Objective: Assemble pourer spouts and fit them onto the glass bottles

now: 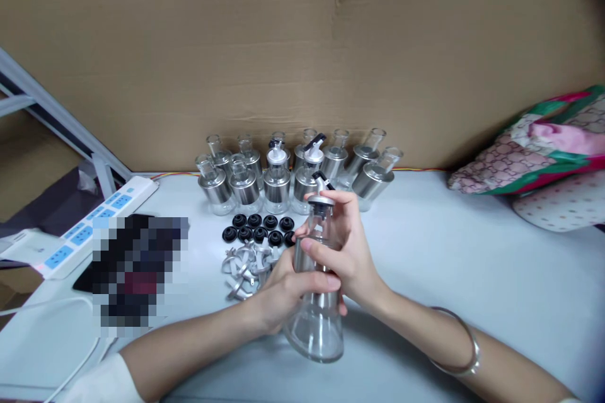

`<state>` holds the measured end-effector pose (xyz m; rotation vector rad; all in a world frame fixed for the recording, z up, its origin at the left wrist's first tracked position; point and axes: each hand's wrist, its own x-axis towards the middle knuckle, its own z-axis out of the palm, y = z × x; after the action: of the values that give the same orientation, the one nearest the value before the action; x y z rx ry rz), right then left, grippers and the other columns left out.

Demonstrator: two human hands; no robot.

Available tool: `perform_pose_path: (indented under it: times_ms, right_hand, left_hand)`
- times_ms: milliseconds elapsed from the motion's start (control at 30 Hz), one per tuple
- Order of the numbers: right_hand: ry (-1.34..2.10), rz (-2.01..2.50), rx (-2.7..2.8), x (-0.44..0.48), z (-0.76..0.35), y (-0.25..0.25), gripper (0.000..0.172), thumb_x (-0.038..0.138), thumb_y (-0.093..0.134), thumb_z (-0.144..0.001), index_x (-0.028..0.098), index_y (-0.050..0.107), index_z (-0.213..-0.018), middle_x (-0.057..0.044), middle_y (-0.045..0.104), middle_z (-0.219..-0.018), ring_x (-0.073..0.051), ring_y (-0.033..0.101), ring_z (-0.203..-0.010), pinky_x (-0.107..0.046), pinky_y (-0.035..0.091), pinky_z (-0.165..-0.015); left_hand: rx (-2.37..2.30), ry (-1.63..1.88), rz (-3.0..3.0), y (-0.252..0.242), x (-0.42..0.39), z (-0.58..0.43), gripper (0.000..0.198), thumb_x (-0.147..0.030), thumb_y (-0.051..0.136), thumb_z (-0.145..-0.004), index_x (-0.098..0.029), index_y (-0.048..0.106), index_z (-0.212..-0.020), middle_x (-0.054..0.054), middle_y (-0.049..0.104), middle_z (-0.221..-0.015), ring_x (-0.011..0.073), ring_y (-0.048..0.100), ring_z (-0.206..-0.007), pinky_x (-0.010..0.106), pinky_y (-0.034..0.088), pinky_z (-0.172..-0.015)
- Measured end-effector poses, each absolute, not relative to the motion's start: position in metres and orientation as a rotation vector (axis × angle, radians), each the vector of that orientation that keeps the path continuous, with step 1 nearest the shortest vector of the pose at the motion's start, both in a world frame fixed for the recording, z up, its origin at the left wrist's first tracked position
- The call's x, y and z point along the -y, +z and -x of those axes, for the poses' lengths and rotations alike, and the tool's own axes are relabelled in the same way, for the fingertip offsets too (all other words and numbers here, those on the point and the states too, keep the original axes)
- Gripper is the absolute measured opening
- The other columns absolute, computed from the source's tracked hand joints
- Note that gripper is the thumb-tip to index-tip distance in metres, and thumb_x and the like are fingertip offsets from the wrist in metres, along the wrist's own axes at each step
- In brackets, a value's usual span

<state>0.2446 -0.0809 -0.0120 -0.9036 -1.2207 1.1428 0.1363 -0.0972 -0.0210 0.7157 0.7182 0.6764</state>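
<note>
Near the table's front, a glass bottle (316,334) with a metal band is held tilted slightly in both hands. My left hand (283,286) is wrapped around its banded body. My right hand (350,252) grips the neck and shoulder, its index finger on the silver and black pourer cap (321,198) fitted in the mouth. Behind it stand several banded bottles (244,187) in two rows; two in the front row carry pourer caps (276,154). Beside my left hand lie several black ring-shaped stoppers (259,234) and a pile of silver pourer parts (246,271).
At the left are a white power strip (94,227), a dark blurred-out device (137,271), white cables and a grey metal frame (47,101). A patterned fabric bag (524,151) lies at the right. A cardboard wall (302,44) closes off the table's back.
</note>
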Motion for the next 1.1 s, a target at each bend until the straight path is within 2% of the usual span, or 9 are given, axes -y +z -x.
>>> perform_pose_path:
  times_ms: [133,300,367,433,533,667,767,967,1100]
  right_hand:
    - [1.175,0.873,1.148,0.078,-0.246,-0.011,0.035,0.022,0.063,-0.070,0.029,0.039,-0.095,0.000,0.048,-0.106,-0.012,0.061,-0.065,-0.032,0.057,-0.059]
    - [1.189,0.839,1.138,0.080,-0.245,-0.011,0.031,0.023,0.061,-0.074,0.029,0.037,-0.093,0.001,0.048,-0.108,-0.011,0.063,-0.064,-0.033,0.059,-0.063]
    - [1.190,0.852,1.126,0.079,-0.244,-0.010,0.036,0.025,0.063,-0.074,0.030,0.035,-0.097,0.000,0.047,-0.108,-0.012,0.063,-0.064,-0.034,0.060,-0.063]
    - [1.188,0.876,1.094,0.075,-0.245,-0.008,0.051,0.027,0.067,-0.072,0.034,0.031,-0.108,-0.001,0.049,-0.104,-0.013,0.062,-0.061,-0.035,0.060,-0.060]
    - [1.211,0.914,1.131,0.067,-0.251,-0.004,0.065,0.029,0.070,-0.070,0.035,0.031,-0.121,0.003,0.051,-0.086,-0.013,0.059,-0.049,-0.033,0.057,-0.048]
    - [1.218,0.904,1.203,0.062,-0.258,-0.002,0.042,0.033,0.070,-0.072,0.030,0.045,-0.104,0.007,0.049,-0.072,-0.012,0.058,-0.041,-0.027,0.050,-0.038]
    - [1.215,0.894,1.177,0.063,-0.258,-0.002,0.039,0.031,0.070,-0.072,0.028,0.044,-0.101,0.008,0.051,-0.071,-0.012,0.059,-0.040,-0.025,0.048,-0.037]
    - [1.236,0.893,1.200,0.061,-0.258,-0.002,0.038,0.028,0.069,-0.074,0.028,0.045,-0.104,0.008,0.050,-0.072,-0.011,0.059,-0.042,-0.028,0.051,-0.045]
    - [1.292,0.937,1.346,0.053,-0.269,0.004,0.061,0.029,0.070,-0.072,0.028,0.036,-0.123,0.002,0.057,-0.086,-0.015,0.064,-0.069,-0.029,0.052,-0.059]
  left_hand:
    - [-0.735,0.648,-0.754,-0.024,0.098,-0.137,0.028,-0.030,0.071,-0.051,-0.009,0.061,-0.067,0.005,0.061,-0.054,0.0147,0.059,-0.049,0.025,0.048,-0.049]
    - [-0.723,0.644,-0.811,-0.025,0.098,-0.135,0.029,-0.031,0.071,-0.053,-0.008,0.062,-0.067,0.006,0.063,-0.056,0.0141,0.059,-0.049,0.024,0.047,-0.049]
    - [-0.723,0.657,-0.792,-0.025,0.097,-0.135,0.028,-0.031,0.071,-0.052,-0.009,0.062,-0.067,0.005,0.062,-0.057,0.0145,0.060,-0.050,0.024,0.047,-0.049]
    - [-0.714,0.665,-0.768,-0.025,0.096,-0.135,0.029,-0.029,0.072,-0.051,-0.010,0.060,-0.068,0.004,0.062,-0.059,0.0150,0.061,-0.051,0.024,0.048,-0.049]
    - [-0.683,0.626,-0.800,-0.025,0.096,-0.135,0.029,-0.028,0.071,-0.049,-0.009,0.061,-0.067,0.005,0.063,-0.059,0.0149,0.061,-0.050,0.023,0.047,-0.049]
    - [-0.659,0.551,-0.790,-0.026,0.099,-0.137,0.027,-0.027,0.069,-0.048,-0.008,0.061,-0.065,0.006,0.064,-0.056,0.0139,0.059,-0.046,0.021,0.046,-0.046]
    - [-0.650,0.549,-0.764,-0.027,0.101,-0.137,0.026,-0.026,0.069,-0.048,-0.008,0.061,-0.065,0.006,0.064,-0.055,0.0138,0.059,-0.045,0.021,0.046,-0.046]
    - [-0.655,0.552,-0.774,-0.026,0.100,-0.137,0.026,-0.026,0.069,-0.049,-0.008,0.061,-0.065,0.005,0.064,-0.056,0.0133,0.059,-0.046,0.021,0.045,-0.046]
    - [-0.659,0.640,-0.795,-0.024,0.099,-0.135,0.028,-0.029,0.071,-0.052,-0.007,0.062,-0.068,0.006,0.063,-0.061,0.0140,0.061,-0.051,0.022,0.045,-0.048]
